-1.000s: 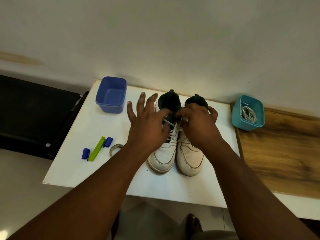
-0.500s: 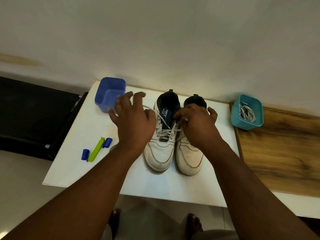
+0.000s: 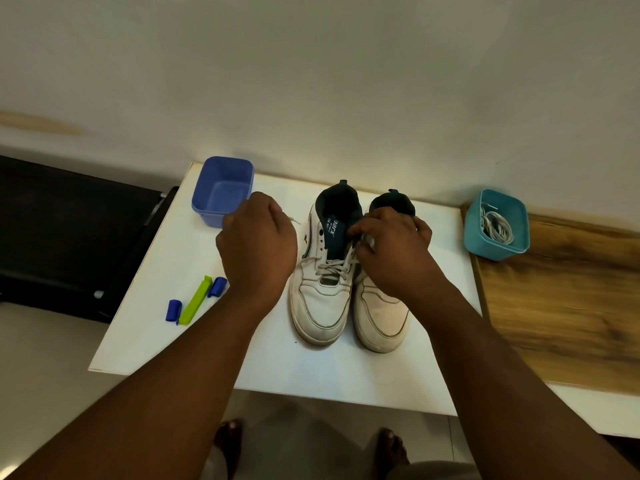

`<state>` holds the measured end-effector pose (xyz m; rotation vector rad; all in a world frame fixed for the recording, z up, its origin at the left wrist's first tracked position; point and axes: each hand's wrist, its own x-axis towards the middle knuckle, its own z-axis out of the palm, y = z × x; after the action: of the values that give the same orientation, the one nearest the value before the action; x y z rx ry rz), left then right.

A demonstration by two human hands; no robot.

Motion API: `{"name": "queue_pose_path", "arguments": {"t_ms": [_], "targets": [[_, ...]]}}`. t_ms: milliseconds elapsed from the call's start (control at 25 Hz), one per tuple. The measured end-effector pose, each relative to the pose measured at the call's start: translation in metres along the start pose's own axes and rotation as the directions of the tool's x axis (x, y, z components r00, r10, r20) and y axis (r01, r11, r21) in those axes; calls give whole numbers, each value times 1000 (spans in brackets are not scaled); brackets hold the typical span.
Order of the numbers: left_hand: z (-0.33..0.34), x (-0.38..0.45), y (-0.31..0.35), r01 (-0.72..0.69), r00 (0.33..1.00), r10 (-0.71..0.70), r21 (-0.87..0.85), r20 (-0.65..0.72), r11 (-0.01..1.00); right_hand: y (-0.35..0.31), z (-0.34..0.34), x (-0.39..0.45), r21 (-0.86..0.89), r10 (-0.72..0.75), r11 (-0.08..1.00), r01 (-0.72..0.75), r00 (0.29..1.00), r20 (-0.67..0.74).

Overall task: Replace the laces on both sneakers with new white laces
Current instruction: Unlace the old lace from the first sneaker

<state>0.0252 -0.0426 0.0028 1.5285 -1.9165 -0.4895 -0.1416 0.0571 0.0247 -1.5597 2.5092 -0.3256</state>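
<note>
Sneakers (image 3: 349,271) stood side by side on the counter (image 3: 173,271). Left hand (image 3: 258,247) pinched the old lace (image 3: 294,221), drawing it aside to unthread it; right hand (image 3: 391,251) gripped the lacing, apparently steadying it. New laces (image 3: 497,225) waited in the teal tub (image 3: 485,244).

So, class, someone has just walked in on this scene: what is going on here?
A person is unlacing a pair of white sneakers on a white table. The left hand pulls the old lace out sideways from the left sneaker, while the right hand pinches the lace at its upper eyelets. New white laces wait in the teal tub; the blue tub holds nothing.
</note>
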Motion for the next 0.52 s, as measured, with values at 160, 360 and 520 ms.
{"name": "queue_pose_path", "arguments": {"t_ms": [160,360,520], "targets": [[3,-8,1,-23,989,-1,163,148,986,-2,-1,-1,3,-103,995,103,995,20],[10,-14,15,-330,913,294,90,284,940,3,-5,3,-40,-70,997,70,997,-9],[19,-20,15,-405,822,290,143,491,903,6,-2,2,-90,-75,993,78,996,39]]}}
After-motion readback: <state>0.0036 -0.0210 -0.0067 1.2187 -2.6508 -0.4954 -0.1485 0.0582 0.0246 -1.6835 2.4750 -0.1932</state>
